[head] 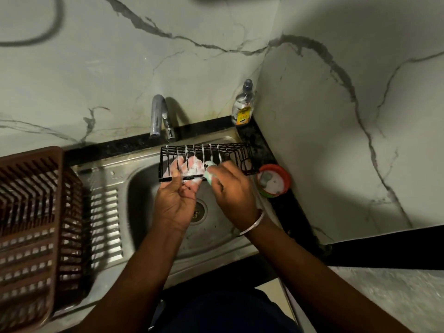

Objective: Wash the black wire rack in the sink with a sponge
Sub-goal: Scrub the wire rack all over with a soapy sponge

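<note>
Here, above the stainless steel sink, the foamy black wire rack sits in the left hand, whose soapy fingers curl round its near edge. The right hand pinches a pale green sponge against the wires.

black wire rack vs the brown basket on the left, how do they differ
The black wire rack is thin dark wire; the brown basket has broad slats. The rack is streaked with suds; the basket shows none. The left hand holds the rack over the sink while the right hand presses a sponge to it; the basket sits untouched beside the sink. Both are open, slotted holders.
</note>
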